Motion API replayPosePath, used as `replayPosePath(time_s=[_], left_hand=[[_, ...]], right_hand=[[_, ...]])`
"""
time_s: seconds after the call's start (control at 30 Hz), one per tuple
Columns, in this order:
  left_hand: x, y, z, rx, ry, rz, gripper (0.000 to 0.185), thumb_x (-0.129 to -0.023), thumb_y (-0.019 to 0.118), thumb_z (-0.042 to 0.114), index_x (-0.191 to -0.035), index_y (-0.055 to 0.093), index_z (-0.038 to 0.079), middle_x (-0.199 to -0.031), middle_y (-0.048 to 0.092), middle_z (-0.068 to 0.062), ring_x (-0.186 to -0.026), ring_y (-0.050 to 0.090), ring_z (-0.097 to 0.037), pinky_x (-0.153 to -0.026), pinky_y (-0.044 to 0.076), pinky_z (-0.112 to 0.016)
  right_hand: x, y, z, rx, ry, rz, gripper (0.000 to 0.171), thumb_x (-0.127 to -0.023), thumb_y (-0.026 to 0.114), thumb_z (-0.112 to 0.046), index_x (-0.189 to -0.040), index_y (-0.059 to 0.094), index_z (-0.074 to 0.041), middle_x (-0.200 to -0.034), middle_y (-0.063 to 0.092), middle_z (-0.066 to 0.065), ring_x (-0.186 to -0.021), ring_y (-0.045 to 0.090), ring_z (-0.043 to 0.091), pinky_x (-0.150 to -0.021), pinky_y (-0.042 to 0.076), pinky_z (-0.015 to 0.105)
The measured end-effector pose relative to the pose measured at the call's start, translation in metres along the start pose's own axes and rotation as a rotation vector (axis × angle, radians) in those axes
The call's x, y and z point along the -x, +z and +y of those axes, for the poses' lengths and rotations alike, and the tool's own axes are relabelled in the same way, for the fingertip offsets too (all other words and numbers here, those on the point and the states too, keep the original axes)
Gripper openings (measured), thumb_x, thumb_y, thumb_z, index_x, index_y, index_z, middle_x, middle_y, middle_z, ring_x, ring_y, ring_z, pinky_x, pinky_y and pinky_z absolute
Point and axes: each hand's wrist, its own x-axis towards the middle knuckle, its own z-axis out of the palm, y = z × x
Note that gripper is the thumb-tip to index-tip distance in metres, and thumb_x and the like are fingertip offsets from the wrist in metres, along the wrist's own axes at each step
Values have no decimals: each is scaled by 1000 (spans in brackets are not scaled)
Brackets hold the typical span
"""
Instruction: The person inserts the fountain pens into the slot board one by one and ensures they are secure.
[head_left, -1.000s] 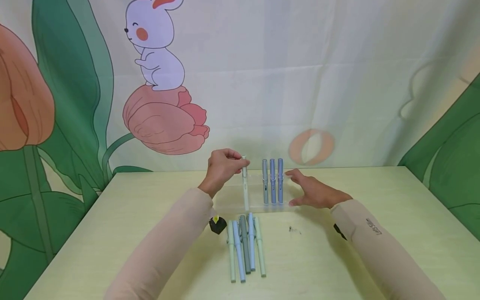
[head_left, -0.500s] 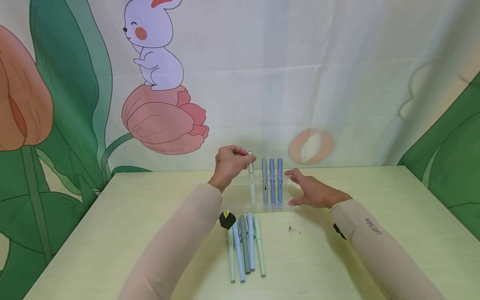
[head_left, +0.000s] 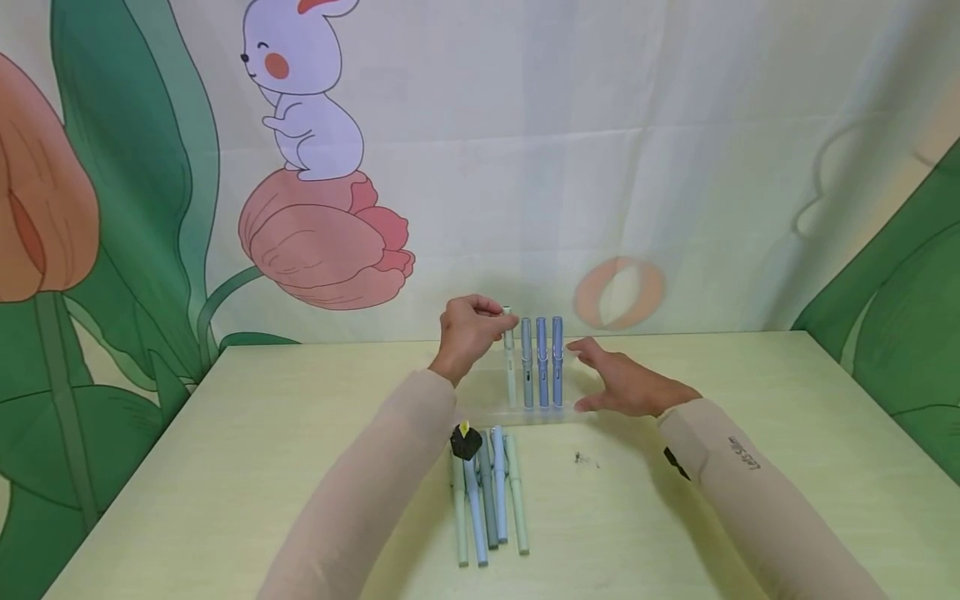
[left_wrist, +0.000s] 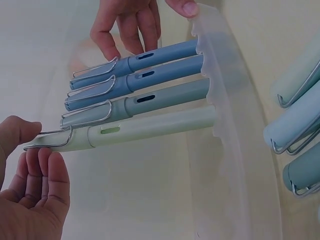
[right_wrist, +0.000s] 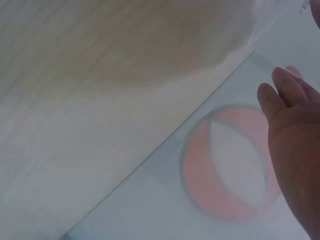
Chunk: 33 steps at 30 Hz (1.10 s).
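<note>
My left hand (head_left: 467, 333) pinches the metal-clipped cap of a pale green pen (left_wrist: 150, 130) between thumb and fingers. The pen slants in the left wrist view, its lower end at a notch of the clear, scallop-edged pen stand (left_wrist: 240, 150). Beside it in the stand are a grey-green pen (left_wrist: 170, 98) and two blue pens (left_wrist: 170, 72), spaced side by side with clips facing the same way. My right hand (head_left: 626, 383) holds the stand's right end, thumb on the front ledge and fingers at the back. The right wrist view shows only part of this hand (right_wrist: 297, 125).
Several capped pens (head_left: 500, 492) in green, blue and grey-green lie on the table (head_left: 637, 533) in front of the stand, partly under the left wrist. Small dark bits (head_left: 578, 457) lie right of them. A printed curtain (head_left: 480, 167) hangs behind the table.
My left hand has moved right with the pale green pen, bringing it next to the grey-green pen in the stand. The right hand has stayed at the stand's end.
</note>
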Motion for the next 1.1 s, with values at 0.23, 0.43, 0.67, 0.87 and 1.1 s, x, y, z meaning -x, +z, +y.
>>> replayPosePath(time_s=[0.23, 0.43, 0.67, 0.87, 1.1], left_hand=[[-3, 4, -5, -18, -22, -25, 21, -84, 82, 22, -91, 68, 8, -90, 68, -6, -77, 67, -21, -77, 55, -34], [-4, 8, -7, -46, -68, -55, 20, -84, 82, 22, -92, 69, 9, -92, 67, -5, -77, 65, -20, -77, 52, -33], [-3, 9, -9, -60, -86, -60, 20, -85, 81, 21, -93, 69, 9, -94, 66, -5, -79, 65, -20, -82, 52, -35], [-4, 9, -9, -74, -82, -59, 20, -85, 82, 21, -93, 69, 8, -93, 66, -5, -78, 65, -19, -79, 52, -34], [-3, 8, -8, -80, -87, -57, 23, -84, 83, 22, -95, 68, 9, -94, 66, -5, -79, 64, -20, -76, 51, -32]], right_hand=[[0, 0, 1, -7, 5, -3, 88, -85, 81, -14, -150, 23, -9, -157, 32, 24, -145, 28, 38, -114, 29, 55], [1, -1, 2, -9, -9, 4, 86, -85, 81, -14, -149, 24, -9, -157, 32, 24, -145, 29, 40, -114, 29, 56], [0, 0, 0, -13, -7, 0, 86, -85, 81, -14, -149, 24, -10, -157, 32, 24, -145, 28, 40, -114, 29, 56], [0, 0, 0, -3, 2, -4, 87, -85, 81, -15, -150, 23, -10, -157, 31, 25, -145, 28, 40, -114, 28, 56], [-1, 0, -1, -8, 23, -9, 88, -84, 82, -15, -150, 23, -13, -157, 31, 24, -146, 28, 38, -114, 28, 56]])
